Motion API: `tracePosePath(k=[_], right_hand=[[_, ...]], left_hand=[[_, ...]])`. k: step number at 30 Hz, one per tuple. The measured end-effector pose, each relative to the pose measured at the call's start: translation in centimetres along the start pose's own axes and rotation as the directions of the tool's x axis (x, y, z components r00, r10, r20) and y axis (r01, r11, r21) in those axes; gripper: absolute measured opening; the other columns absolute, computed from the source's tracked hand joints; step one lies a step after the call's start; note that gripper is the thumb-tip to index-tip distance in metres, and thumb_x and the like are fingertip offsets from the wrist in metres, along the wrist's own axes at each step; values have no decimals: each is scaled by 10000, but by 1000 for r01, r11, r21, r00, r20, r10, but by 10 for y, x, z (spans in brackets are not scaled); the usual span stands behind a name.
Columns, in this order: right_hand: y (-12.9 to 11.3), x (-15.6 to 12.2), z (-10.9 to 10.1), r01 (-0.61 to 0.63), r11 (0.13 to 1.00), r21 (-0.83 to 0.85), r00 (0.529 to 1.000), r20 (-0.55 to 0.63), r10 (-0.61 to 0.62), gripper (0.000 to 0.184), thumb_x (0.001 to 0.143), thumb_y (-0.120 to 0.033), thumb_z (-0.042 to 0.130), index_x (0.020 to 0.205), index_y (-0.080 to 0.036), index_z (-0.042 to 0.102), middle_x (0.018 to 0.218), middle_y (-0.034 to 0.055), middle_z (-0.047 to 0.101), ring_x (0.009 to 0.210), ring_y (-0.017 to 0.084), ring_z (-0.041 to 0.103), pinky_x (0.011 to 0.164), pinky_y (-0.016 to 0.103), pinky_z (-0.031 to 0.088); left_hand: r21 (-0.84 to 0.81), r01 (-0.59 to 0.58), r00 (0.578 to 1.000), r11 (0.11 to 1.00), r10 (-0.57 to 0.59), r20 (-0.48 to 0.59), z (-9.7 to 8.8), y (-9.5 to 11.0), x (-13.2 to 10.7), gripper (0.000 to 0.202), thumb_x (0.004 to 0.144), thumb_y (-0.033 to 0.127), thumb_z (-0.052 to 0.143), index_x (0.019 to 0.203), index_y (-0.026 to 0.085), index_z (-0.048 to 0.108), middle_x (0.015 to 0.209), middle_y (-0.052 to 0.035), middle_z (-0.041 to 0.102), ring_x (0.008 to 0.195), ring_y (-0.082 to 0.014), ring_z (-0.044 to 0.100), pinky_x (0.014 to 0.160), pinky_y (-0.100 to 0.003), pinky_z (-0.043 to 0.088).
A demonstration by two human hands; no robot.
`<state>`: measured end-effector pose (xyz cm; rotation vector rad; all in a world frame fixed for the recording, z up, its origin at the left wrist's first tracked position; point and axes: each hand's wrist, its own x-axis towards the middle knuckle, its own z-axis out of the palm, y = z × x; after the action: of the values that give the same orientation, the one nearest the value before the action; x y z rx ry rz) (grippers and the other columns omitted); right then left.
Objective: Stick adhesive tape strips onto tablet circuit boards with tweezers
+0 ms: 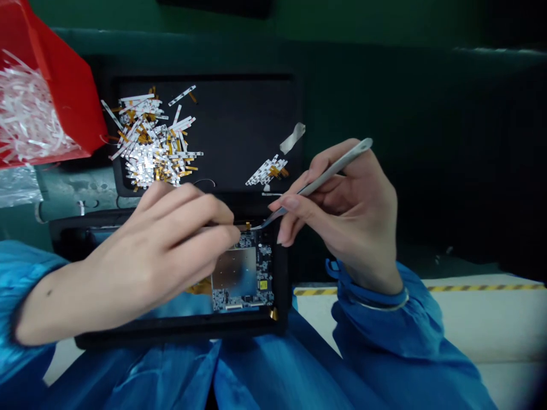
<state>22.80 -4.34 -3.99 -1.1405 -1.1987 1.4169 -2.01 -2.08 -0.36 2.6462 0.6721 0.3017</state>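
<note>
My right hand [348, 213] is closed on grey tweezers [318, 181], whose tip touches the top edge of a circuit board [243, 272]. The board lies in a black tray-like frame [171, 333] right in front of me. My left hand [171, 245] rests over the frame, its fingers pinched together at the board's upper edge, beside the tweezer tip. What the left fingers pinch is too small to make out. Both arms wear blue sleeves.
A black tray [239, 122] behind holds a pile of white and orange strips [149, 142], a smaller bunch [269, 169] and a loose clear piece [293, 138]. A red bin [68, 85] with white shreds stands at the upper left. A yellow-black stripe [470, 287] marks the bench edge.
</note>
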Motion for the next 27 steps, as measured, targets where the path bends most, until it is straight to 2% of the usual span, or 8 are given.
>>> tracePosePath(k=[5,11,18,22,27], right_hand=[[1,0,-2,5,1000,-26,1000,6,-5,306,919,-248,777,927,-265,471,741,-119,718,501,109,710,423,213,596],[1,0,-2,25,998,-61,1000,15,-25,303,921,-237,780,944,-260,479,745,-110,721,514,109,713,435,206,599],[-6,-4,4,71,988,-138,997,-13,-74,301,921,-229,783,940,-257,484,771,-90,697,548,110,719,464,221,613],[-10,-5,5,68,982,-179,997,-9,-71,305,922,-246,784,946,-264,480,776,-97,670,579,109,719,512,237,635],[-6,-1,1,100,986,-135,994,45,-95,275,934,-130,723,935,-247,473,738,-105,660,527,95,699,464,204,601]], left_hand=[[76,-41,996,996,36,76,1,7,-15,282,1099,169,381,1295,124,579,1237,-96,708,1160,-253,593,875,-418,382],[134,-61,996,989,51,79,6,9,-21,369,1106,161,327,1401,89,536,1353,-113,694,1236,-295,585,879,-452,389],[172,-70,997,983,72,-3,17,9,-19,369,1080,107,378,1396,89,568,1208,-79,762,1183,-266,635,831,-437,376],[163,-80,997,983,83,-8,18,5,-19,386,1082,100,361,1420,89,549,1160,-69,767,1159,-256,632,815,-433,370],[171,-83,996,982,84,4,19,5,-19,405,1072,62,366,1437,89,537,1146,-54,771,1176,-238,625,799,-425,365]])
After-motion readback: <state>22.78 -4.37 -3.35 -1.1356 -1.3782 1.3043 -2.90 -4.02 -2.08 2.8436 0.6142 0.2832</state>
